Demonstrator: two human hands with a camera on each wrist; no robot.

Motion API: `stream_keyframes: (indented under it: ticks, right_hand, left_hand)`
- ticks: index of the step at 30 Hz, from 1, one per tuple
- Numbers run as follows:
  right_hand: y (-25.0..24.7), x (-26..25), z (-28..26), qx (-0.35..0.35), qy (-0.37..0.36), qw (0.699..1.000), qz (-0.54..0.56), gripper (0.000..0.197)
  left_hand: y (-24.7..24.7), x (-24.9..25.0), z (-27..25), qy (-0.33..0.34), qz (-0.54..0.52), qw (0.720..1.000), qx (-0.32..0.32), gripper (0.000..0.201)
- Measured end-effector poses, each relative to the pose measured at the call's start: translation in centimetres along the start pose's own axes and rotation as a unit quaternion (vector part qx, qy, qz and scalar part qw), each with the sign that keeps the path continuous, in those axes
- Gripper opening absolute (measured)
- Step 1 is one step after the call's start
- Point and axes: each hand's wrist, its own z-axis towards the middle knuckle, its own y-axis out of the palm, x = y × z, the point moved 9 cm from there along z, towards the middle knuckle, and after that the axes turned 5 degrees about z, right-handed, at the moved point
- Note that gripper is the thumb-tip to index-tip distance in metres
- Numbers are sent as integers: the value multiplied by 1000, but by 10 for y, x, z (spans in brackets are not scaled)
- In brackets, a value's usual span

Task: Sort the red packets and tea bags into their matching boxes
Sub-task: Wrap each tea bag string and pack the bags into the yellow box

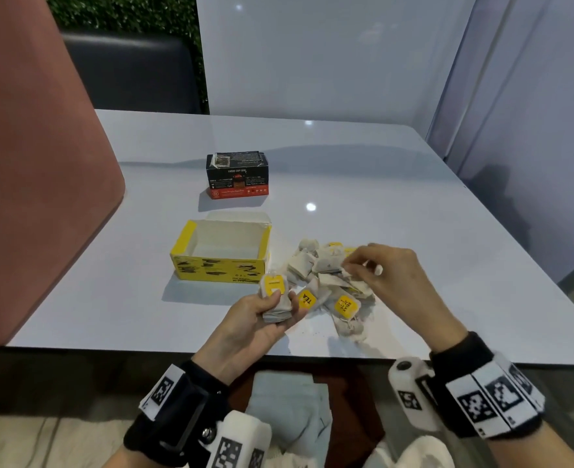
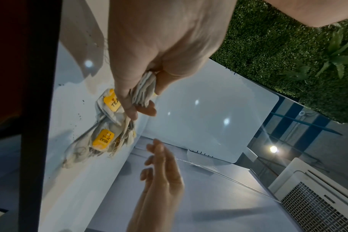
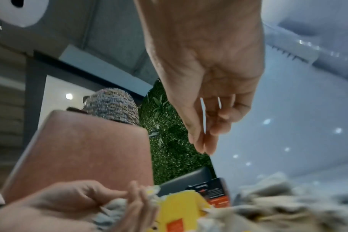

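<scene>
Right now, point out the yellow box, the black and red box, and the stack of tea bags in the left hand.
yellow box [image 1: 218,271]: head view, on its printed front wall.
black and red box [image 1: 237,179]: head view, on its front face.
stack of tea bags [image 1: 276,309]: head view, on the stack's paper edge beside the thumb.

Dim, tabletop glare spots, blurred wrist views

a glossy white counter [image 1: 363,170] is reflecting ceiling lights, white wall panels [image 1: 312,52] are standing behind it, a pink chair back [image 1: 35,157] is rising at left, and a green hedge wall [image 2: 278,47] is showing beyond.
</scene>
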Motion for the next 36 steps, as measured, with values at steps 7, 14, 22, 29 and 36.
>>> stream_keyframes:
  ticks: [7,14,22,29,36]
  right_hand:
    - [41,30,-27,-89,101,969,-208,17]
    - [50,30,-27,-64,121,968,-209,17]
    - [15,17,-29,-22,95,995,-34,18]
    - [5,-2,-13,-23,64,971,229,22]
    - [36,-34,5,-137,11,973,186,31]
  left_hand:
    - [3,-11,-4,-27,27,999,-3,30]
    - [4,-13,-4,-53,36,998,-17,52]
    - [7,-18,-5,-87,-1,996,-38,41]
    - [10,-27,1,-103,48,993,-31,42]
    - [27,-18,-1,-48,59,995,-67,30]
